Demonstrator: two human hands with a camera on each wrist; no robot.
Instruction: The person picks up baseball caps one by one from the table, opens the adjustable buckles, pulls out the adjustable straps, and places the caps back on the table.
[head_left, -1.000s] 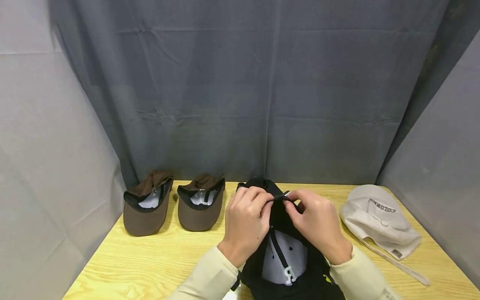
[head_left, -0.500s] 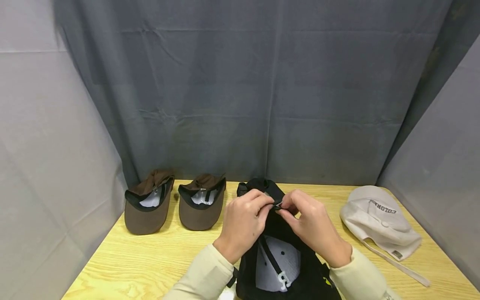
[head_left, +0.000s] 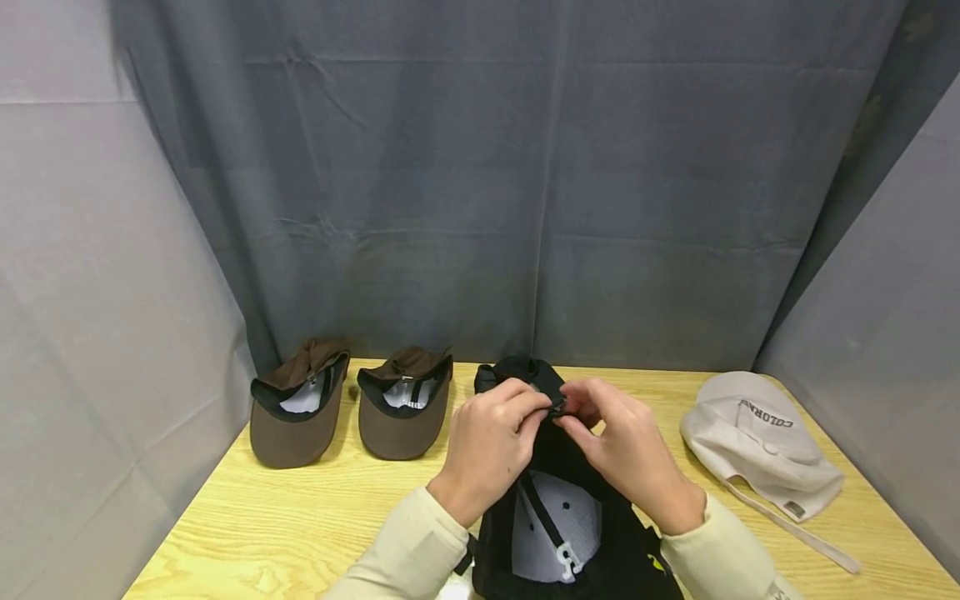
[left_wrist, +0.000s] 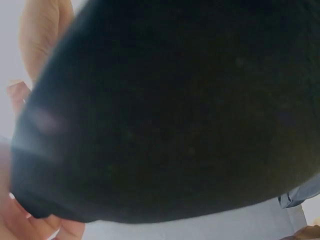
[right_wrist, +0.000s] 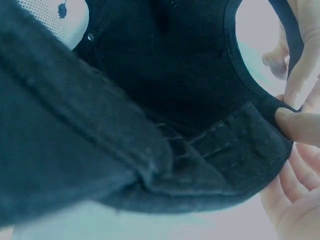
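At the far left, a pale cloth panel [head_left: 90, 292] slopes down toward a yellow wood-grain counter [head_left: 262, 542]. Beside it, against the foot of a dark grey curtain [head_left: 412, 183] that spans the back, sits a first brown cap [head_left: 294, 433], its bill toward the viewer and its whitish lining showing. A second brown cap [head_left: 401, 429] sits just to its right, apart from it and facing the same way. Near the middle comes the person's left hand [head_left: 487, 446], in a cream sleeve [head_left: 412, 533], thumb and fingers pinching the back band [head_left: 556, 407] of a black cap [head_left: 577, 475]. This cap is in front of the person, its inside turned up toward the head camera, with a light grey lining [head_left: 577, 508] visible. The right hand [head_left: 633, 442] pinches the same band from the other side, its fingertips close to those of the left. The right wrist view shows the band meeting an arched opening; cloth fills most of the left wrist view. Well to the right, an off-white cap [head_left: 757, 442] with dark lettering lies on the counter, a thin strap [head_left: 798, 533] trailing toward the viewer. A light grey panel [head_left: 900, 317] closes the right side.
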